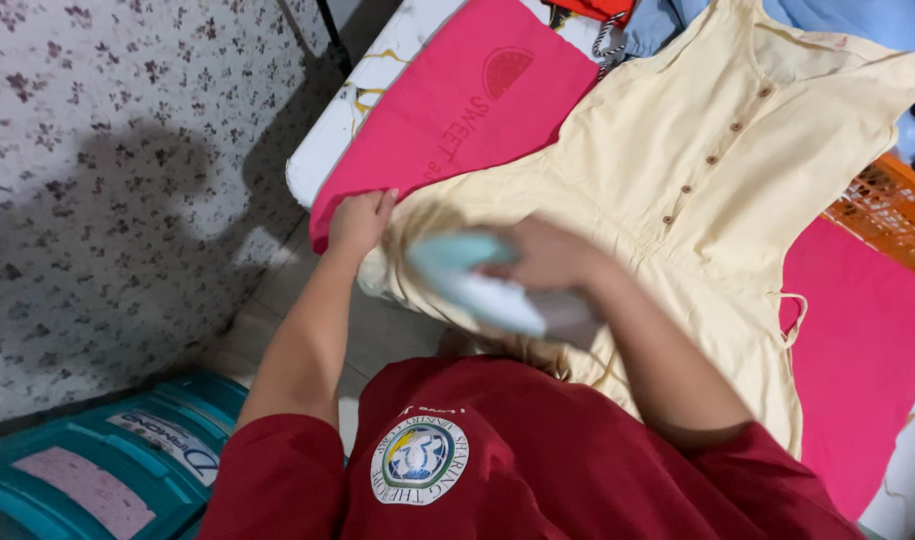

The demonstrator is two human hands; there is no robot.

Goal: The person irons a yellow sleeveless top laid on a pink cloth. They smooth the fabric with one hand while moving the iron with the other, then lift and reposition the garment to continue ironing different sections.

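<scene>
A pale yellow sleeveless dress (717,190) with a row of brown buttons lies spread on a pink cloth (477,110) over a white table. My left hand (359,222) pinches the dress's hem at the table's left edge. My right hand (547,255) grips a small mint and white iron (472,280), blurred by motion, over the lower part of the dress just beside my left hand.
A teal plastic box (107,460) stands on the floor at lower left, below a flowered wall. An orange crate (892,210) sits at the right edge. Blue cloth (857,20) and a red item (587,8) lie at the table's far end.
</scene>
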